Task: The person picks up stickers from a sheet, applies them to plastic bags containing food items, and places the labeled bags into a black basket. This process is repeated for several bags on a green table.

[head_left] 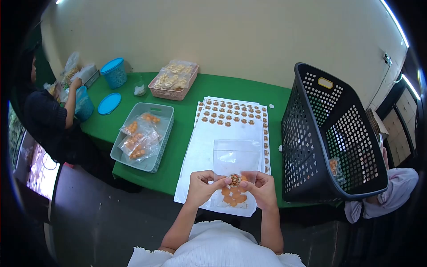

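Observation:
A clear plastic bag [233, 198] with orange-brown snack pieces in its lower part lies over the white sticker sheets [200, 147] at the table's front edge. A round brown sticker [235, 180] is on the bag's middle. My left hand [205, 187] holds the bag's left side, thumb at the sticker's left edge. My right hand [261, 189] grips the right side, thumb just right of the sticker. The bag's upper part is flat and see-through. Rows of round stickers remain along the sheet's top and right side.
A grey-green basket [167, 133] with filled bags stands left. Behind are a pink basket [193, 82], a blue tub [114, 75] and a blue lid [109, 103]. A large black basket [296, 147] stands right, one bag inside. A co-worker [44, 111] reaches into another tub at left.

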`<state>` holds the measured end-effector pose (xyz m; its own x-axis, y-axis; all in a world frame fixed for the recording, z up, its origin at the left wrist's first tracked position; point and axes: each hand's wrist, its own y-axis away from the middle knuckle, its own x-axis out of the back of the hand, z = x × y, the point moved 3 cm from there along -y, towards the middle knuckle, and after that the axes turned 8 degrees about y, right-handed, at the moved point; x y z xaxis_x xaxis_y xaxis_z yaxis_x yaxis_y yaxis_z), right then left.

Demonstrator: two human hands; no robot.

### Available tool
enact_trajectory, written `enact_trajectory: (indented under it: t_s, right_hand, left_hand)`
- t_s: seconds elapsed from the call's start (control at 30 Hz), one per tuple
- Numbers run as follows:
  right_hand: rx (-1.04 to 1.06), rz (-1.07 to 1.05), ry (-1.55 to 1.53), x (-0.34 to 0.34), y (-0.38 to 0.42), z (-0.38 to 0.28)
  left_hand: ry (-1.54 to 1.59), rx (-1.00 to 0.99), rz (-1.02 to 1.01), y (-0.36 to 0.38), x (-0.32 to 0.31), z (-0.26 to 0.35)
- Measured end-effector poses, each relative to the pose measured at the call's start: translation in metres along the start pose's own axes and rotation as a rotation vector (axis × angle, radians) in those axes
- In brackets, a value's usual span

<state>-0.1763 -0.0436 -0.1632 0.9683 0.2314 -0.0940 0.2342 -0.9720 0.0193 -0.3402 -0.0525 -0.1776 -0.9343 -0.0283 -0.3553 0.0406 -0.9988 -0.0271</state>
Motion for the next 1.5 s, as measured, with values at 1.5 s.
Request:
enact_trajectory:
  t_s: [1.5]
  right_hand:
    - [0.097, -0.242, 0.008, 0.081, 0.027, -0.006]
  left_hand:
    - [-0.116, -0.049, -0.032, 0.047, -0.089, -0.020]
